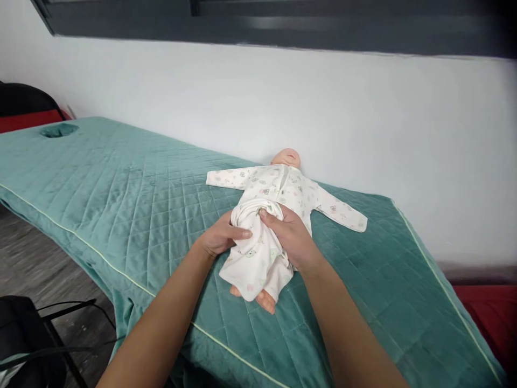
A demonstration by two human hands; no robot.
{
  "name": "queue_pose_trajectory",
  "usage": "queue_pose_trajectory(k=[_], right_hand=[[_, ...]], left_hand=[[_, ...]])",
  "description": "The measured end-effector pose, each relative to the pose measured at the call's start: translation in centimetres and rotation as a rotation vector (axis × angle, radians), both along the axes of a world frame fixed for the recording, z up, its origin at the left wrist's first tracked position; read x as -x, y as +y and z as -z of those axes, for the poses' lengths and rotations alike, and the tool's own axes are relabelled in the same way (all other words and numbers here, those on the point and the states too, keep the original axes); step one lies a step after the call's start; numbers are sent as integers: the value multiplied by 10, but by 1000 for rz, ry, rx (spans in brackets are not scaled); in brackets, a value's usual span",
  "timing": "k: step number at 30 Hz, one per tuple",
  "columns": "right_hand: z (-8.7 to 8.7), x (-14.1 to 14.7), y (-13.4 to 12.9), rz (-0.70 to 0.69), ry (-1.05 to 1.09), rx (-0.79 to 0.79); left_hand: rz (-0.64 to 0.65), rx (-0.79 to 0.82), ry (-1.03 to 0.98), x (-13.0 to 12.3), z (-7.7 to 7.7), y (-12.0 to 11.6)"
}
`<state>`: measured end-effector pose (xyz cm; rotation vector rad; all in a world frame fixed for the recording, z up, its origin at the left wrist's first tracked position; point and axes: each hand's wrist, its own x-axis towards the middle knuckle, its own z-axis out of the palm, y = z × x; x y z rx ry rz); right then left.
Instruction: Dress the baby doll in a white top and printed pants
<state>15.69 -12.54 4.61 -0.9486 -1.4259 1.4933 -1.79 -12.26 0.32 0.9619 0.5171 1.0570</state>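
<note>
A baby doll (287, 157) lies on its back on a green quilted bed cover, its head by the wall and its feet toward me. It wears a white printed long-sleeved top (278, 186), with both sleeves stretched out sideways. My left hand (222, 235) grips the left side of a pair of white printed baby pants (258, 264), thumb on top. On the other side, my right hand (291, 237) pinches the bunched waistband. The pants cover the doll's legs, and its toes (265, 302) show below the hems. My fingertips under the cloth are hidden.
The green quilted cover (141, 215) spreads over a long bed with a face hole (58, 130) at the far left. A white wall (363, 118) runs behind it. A black chair-like object (28, 339) and cables stand at the lower left. Red fabric (490, 318) shows at the right.
</note>
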Motion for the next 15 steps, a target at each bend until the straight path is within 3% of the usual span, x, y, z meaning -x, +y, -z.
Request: queue_pose_trajectory(k=[4,11,15], right_hand=[[-1,1,0,4,-28,-10],[1,0,2,15,-79,-22],[0,-1,2,12,-86,-21]], left_hand=[[-43,23,-15,0,2,0],[117,-53,142,6,3,3],[101,9,129,5,0,1]])
